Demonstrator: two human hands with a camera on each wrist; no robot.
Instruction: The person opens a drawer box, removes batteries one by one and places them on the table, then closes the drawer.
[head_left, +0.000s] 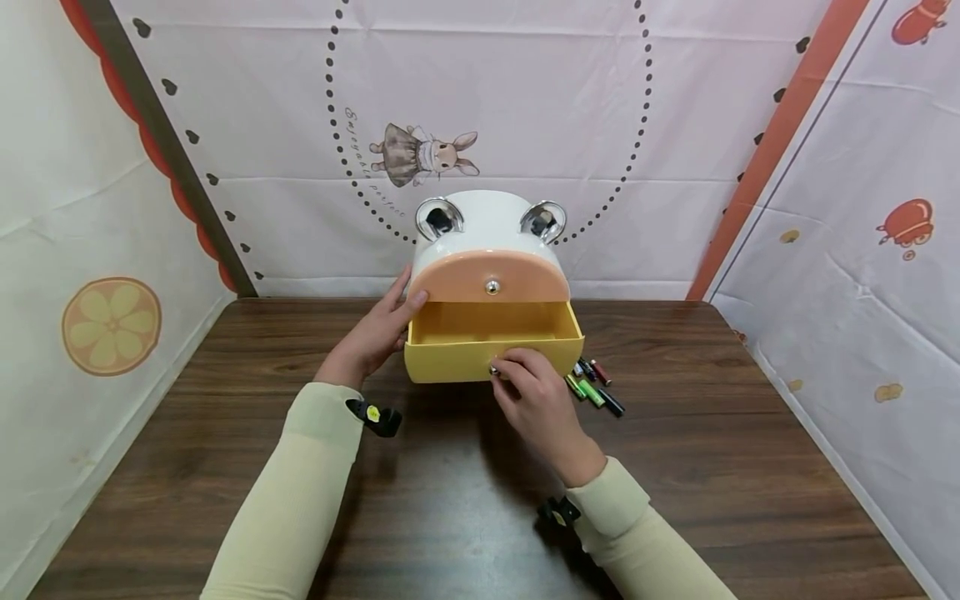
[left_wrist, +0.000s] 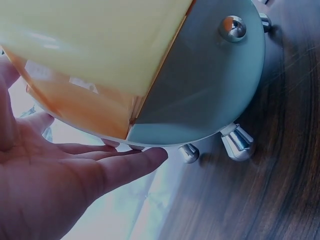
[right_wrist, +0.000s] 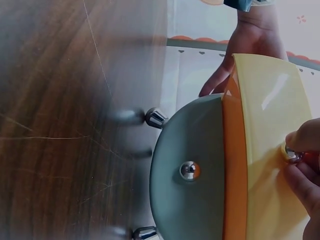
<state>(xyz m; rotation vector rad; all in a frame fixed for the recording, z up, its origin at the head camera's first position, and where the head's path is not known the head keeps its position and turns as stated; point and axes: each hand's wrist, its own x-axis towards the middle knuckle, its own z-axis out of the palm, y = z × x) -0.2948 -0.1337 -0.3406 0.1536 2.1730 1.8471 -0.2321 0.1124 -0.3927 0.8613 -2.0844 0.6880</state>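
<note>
A small frog-faced drawer cabinet stands on the table, with a white top and round silver eyes. Its middle yellow drawer is pulled out below a closed orange drawer. My right hand pinches the silver knob of the yellow drawer between thumb and fingers. Along the cabinet's left side lies my left hand, thumb near the front edge and fingers extended against the shell. The wrist views show a grey-green bottom drawer with its own round knob.
Several batteries lie on the dark wooden table just right of the cabinet. Short silver feet hold the cabinet off the tabletop. A printed cloth hangs behind, and more cloth rises at both sides.
</note>
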